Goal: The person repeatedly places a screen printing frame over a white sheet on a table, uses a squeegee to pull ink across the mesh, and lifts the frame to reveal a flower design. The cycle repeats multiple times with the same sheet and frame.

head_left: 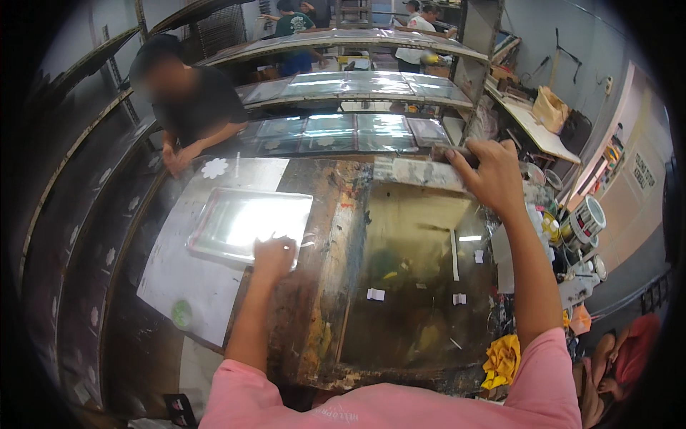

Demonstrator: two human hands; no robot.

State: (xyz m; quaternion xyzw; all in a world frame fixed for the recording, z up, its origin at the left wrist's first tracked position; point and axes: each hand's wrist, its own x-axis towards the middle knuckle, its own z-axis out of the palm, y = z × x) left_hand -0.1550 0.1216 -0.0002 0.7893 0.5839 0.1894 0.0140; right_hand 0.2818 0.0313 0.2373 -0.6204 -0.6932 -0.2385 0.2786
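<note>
A stack of clear plastic sheets, glossy with glare, lies on white paper at the left of the stained work table. My left hand rests at the stack's near right corner, fingers curled; what they pinch, if anything, is hidden. On the right lies a screen printing frame with a dark, shiny olive panel inside its paint-smeared border. My right hand is closed round the far right edge of that frame, thumb on top. Small white paper pieces and a white strip show on the panel.
A white flower-shaped cutout and a green round lid sit on the paper. A yellow cloth and paint cans crowd the right side. A co-worker leans in at far left. Racks stand behind.
</note>
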